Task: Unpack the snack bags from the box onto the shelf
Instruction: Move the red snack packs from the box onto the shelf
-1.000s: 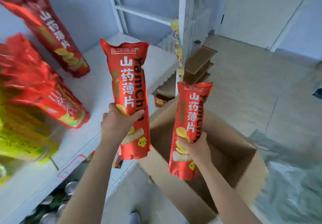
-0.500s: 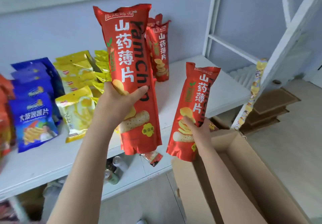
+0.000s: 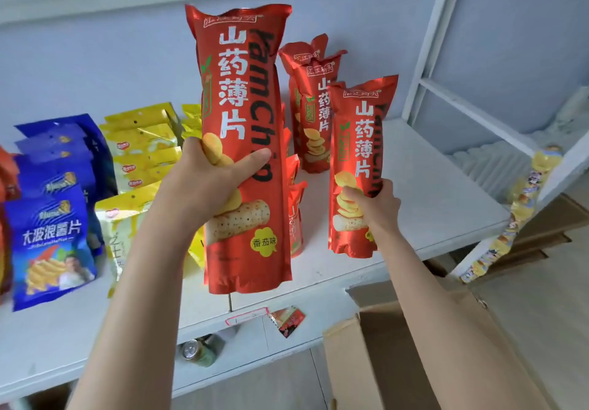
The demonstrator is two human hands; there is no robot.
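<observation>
Fingers (image 3: 251, 159) of my left hand (image 3: 204, 186) are wrapped round a tall red yam chip bag (image 3: 245, 91), held upright before the shelf (image 3: 430, 193), forearm raised. I see my right hand (image 3: 381, 205) clamped on a second yam chip bag (image 3: 360, 142), upright over the shelf. The cardboard box (image 3: 398, 362) sits lower right.

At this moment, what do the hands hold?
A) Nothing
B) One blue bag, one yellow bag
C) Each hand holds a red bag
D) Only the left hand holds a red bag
C: the left hand has a grip on the tall red bag, and the right hand has a grip on the second red bag, both upright.
</observation>
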